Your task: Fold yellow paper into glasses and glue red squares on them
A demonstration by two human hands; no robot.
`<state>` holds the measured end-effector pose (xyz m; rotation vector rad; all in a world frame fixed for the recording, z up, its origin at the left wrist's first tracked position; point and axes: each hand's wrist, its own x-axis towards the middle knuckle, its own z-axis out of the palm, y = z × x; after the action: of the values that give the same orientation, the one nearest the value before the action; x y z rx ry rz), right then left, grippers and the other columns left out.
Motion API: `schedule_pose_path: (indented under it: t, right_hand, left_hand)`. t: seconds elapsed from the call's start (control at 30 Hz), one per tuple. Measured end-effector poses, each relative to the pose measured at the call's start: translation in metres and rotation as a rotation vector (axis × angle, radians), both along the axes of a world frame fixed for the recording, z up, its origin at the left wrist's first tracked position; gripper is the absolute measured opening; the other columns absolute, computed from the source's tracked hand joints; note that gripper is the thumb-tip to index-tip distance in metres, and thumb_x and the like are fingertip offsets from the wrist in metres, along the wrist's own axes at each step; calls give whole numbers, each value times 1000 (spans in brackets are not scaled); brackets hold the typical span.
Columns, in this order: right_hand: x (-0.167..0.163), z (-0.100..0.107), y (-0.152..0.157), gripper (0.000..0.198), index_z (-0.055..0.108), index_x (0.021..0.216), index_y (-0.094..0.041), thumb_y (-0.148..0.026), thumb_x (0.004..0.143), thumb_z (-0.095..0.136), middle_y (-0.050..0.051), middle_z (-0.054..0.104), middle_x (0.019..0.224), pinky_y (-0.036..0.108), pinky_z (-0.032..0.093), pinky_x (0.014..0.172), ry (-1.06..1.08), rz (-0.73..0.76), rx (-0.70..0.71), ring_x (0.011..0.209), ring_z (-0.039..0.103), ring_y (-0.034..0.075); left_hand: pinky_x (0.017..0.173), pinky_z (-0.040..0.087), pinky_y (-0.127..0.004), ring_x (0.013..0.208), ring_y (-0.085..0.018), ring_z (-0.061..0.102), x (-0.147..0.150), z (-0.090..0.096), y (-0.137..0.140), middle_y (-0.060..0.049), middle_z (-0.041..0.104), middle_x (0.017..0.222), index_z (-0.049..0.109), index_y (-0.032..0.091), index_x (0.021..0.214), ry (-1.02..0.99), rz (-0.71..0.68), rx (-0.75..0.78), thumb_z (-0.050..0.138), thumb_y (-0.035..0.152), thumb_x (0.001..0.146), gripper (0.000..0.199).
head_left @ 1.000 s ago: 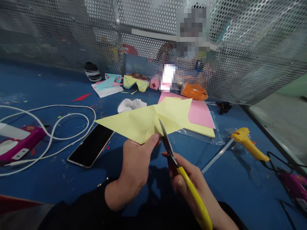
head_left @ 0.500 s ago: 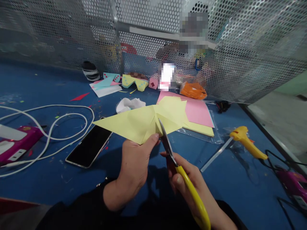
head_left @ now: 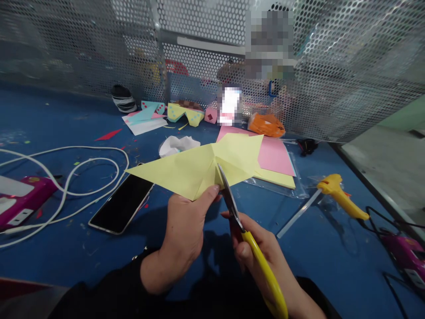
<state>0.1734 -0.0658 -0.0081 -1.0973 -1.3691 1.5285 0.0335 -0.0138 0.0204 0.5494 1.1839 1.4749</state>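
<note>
My left hand (head_left: pixel 186 226) pinches a folded sheet of yellow paper (head_left: pixel 182 170) near its lower middle, thumb on top. The paper is creased, with one long point toward the left and another wing toward the upper right. In my right hand (head_left: pixel 262 252) is a pair of scissors with yellow handles (head_left: pixel 267 270), fingers wrapped round the grips. Its metal blades lie at the paper's middle crease, just right of my left thumb. How far the lower blade reaches under the paper is hidden.
A black phone (head_left: pixel 122 201) and white cable (head_left: pixel 69 181) lie left. Behind the yellow paper are crumpled white tissue (head_left: pixel 177 145) and a pink paper stack (head_left: pixel 274 155). A yellow glue gun (head_left: pixel 341 195) lies right. Perforated metal panels (head_left: pixel 199 26) border the back.
The yellow paper's right wing has opened out a little toward the upper right. Both hands and the scissors keep nearly the same place; the whole view has shifted slightly.
</note>
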Motion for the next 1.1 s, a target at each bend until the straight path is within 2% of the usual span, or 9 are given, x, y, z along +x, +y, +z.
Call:
schedule_pose_path:
  t: [0.2,0.4,0.57,0.7,0.83,0.93,1.0,1.07,1.1]
  right_hand:
    - [1,-5,-2,60,57,128,-25,-66,84,59,-7,37,64,21,24,42,-44,-12,1,50,31,8]
    - [0,-6,-1,50,62,115,-24,-65,86,57,-7,36,63,21,25,41,-65,-14,55,49,29,8]
    - [0,-6,-1,43,65,104,-24,-62,86,58,-5,39,65,20,32,44,-71,-30,78,51,31,8]
    - [-1,-4,1,41,66,107,-25,-60,87,59,-5,43,67,21,36,48,-146,-54,143,55,34,9]
    - [0,1,6,36,67,100,-24,-57,87,61,-4,46,69,21,40,52,-225,-90,210,57,38,10]
    - [7,6,11,35,67,103,-23,-53,87,62,-4,45,68,22,39,52,-325,-142,255,58,39,10]
    - [15,12,17,36,66,106,-22,-51,86,62,-4,46,68,22,39,53,-406,-160,276,59,41,11]
    - [25,20,23,35,66,105,-22,-51,85,63,-4,49,69,23,40,55,-488,-133,273,61,44,12]
    - [30,25,26,34,66,102,-22,-51,85,64,-4,51,69,24,41,56,-527,-100,264,61,45,12]
  left_hand:
    - [72,58,-30,77,-19,68,-1,-1,0,-6,75,76,77,16,71,0,-21,-7,83,25,64,13]
    - [69,58,-29,76,-19,68,-1,0,1,-6,76,81,78,16,76,-20,-11,3,84,24,63,16]
    - [68,58,-29,77,-18,68,-1,1,0,-7,77,87,79,15,82,-35,-21,18,84,24,64,21]
    - [68,58,-29,81,-19,69,-1,0,1,-7,77,91,78,16,85,-40,-28,15,85,25,64,23]
    - [69,56,-27,83,-18,69,-5,-1,3,-5,76,93,76,18,87,-29,-100,10,85,29,67,25]
    - [60,52,-25,70,-16,67,-12,-2,2,-2,71,73,71,19,75,-43,-151,-30,79,41,72,24]
    - [50,44,-25,51,-12,56,-21,0,-2,3,55,51,59,20,55,-25,-180,-19,68,48,81,39]
    - [45,35,-25,40,-10,42,-32,7,-6,4,38,39,44,21,41,94,-224,78,60,47,87,55]
    - [44,32,-26,38,-10,39,-38,13,-6,4,36,37,41,21,39,186,-213,138,59,45,89,58]
